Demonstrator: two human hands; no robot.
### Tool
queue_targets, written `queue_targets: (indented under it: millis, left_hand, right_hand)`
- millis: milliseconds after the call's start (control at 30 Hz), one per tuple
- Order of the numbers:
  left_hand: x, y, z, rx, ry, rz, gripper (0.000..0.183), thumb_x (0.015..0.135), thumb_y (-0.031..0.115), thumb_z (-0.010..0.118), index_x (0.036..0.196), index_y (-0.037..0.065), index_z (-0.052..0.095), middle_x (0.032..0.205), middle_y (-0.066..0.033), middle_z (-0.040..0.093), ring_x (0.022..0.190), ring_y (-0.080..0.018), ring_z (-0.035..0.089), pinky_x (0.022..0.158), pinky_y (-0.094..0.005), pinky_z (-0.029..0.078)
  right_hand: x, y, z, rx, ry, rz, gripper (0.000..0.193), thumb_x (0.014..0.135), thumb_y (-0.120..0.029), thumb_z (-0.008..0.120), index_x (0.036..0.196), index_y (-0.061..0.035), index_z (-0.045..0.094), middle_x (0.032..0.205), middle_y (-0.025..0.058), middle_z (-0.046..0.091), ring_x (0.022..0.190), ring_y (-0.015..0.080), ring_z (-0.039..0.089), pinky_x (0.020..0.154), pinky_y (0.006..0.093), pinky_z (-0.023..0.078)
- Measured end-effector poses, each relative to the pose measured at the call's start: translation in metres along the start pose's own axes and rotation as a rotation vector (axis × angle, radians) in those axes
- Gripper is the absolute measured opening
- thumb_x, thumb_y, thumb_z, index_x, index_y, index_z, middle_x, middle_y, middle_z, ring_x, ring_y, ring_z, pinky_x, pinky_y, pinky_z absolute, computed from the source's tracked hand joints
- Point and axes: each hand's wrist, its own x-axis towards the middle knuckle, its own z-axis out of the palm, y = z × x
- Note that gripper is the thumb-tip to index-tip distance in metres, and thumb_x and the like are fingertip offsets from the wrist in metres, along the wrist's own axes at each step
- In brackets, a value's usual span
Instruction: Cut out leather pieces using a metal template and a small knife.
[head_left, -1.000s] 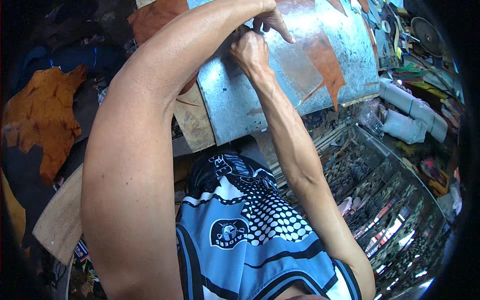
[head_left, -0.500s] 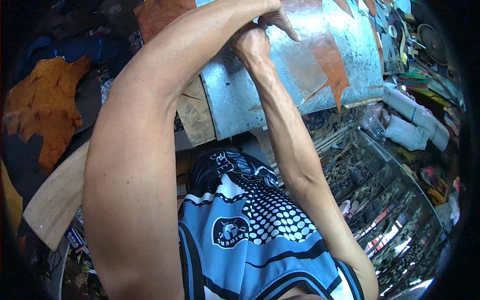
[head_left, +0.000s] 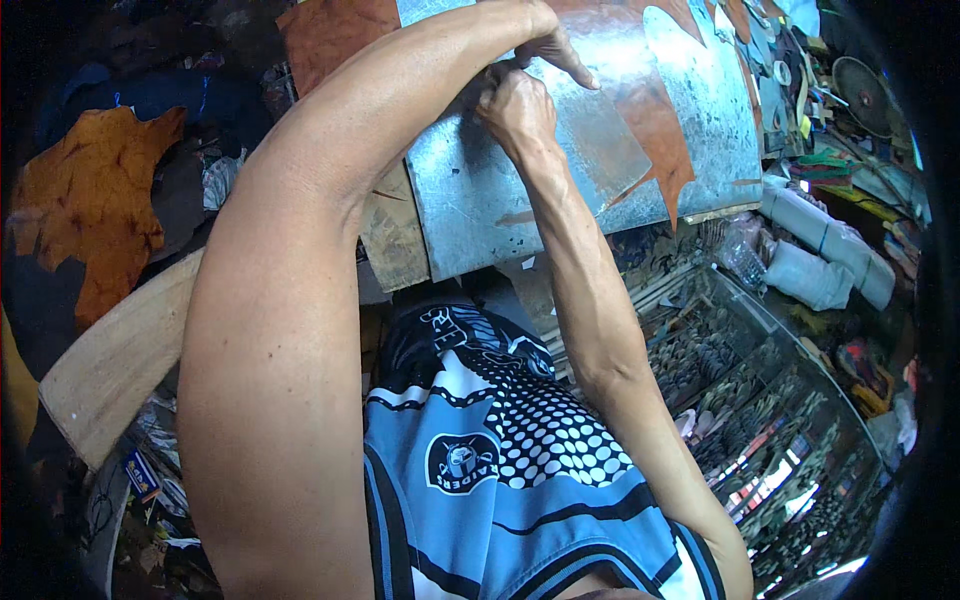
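Note:
My left hand (head_left: 556, 50) reaches across to the far side of the metal-topped table (head_left: 470, 215). It lies with a finger stretched out on a clear, stiff-looking sheet (head_left: 600, 140); its other fingers are partly hidden behind my forearm. Beneath the sheet is a piece of brown leather (head_left: 672, 150), whose pointed end sticks out toward me. Just nearer than the left hand, my right hand (head_left: 520, 108) is closed like a fist at the sheet's left side. What its curled fingers hold, if anything, is hidden.
More brown leather (head_left: 330, 40) lies at the table's far left, and an orange-brown hide (head_left: 110, 190) hangs at the left. A curved wooden board (head_left: 120, 350) juts out near my left arm. At the right are wrapped white rolls (head_left: 830, 235) and a glass-topped case (head_left: 760, 400).
My right hand has slid a little toward me along the sheet's left side, still closed. The left hand stays in nearly the same place on the sheet.

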Motion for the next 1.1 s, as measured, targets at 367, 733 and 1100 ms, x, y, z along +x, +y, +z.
queue_targets:
  millis: [367,733,1100]
  left_hand:
    - [-0.034,-0.001,0.016,0.092,0.050,0.017,0.082,0.069,0.068,0.074,0.122,0.007,0.062,0.129,-0.0329,0.054,0.115,-0.0433,0.060,0.095,-0.0542,0.047]
    - [-0.067,0.024,0.037,0.172,0.095,0.012,0.081,0.069,0.066,0.076,0.123,0.007,0.061,0.131,-0.0336,0.052,0.116,-0.0443,0.059,0.097,-0.0554,0.046]
    - [-0.093,0.029,0.074,0.317,0.536,0.007,0.071,0.062,0.023,0.086,0.124,0.001,0.059,0.128,-0.0194,0.059,0.123,-0.0344,0.054,0.099,-0.0424,0.049]
  right_hand:
    - [-0.020,0.022,-0.024,0.000,-0.040,-0.026,0.033,0.090,-0.029,0.057,0.114,-0.0111,0.072,0.100,0.0218,0.071,0.097,0.0382,0.068,0.088,0.0463,0.052]
    - [-0.034,0.041,-0.031,0.000,-0.078,-0.053,0.034,0.090,-0.029,0.059,0.119,-0.0136,0.070,0.102,0.0221,0.071,0.099,0.0396,0.067,0.088,0.0473,0.051]
    - [-0.061,0.063,-0.050,-0.042,-0.122,-0.119,0.032,0.091,-0.026,0.057,0.117,-0.0155,0.071,0.094,0.0237,0.071,0.093,0.0410,0.068,0.084,0.0476,0.052]
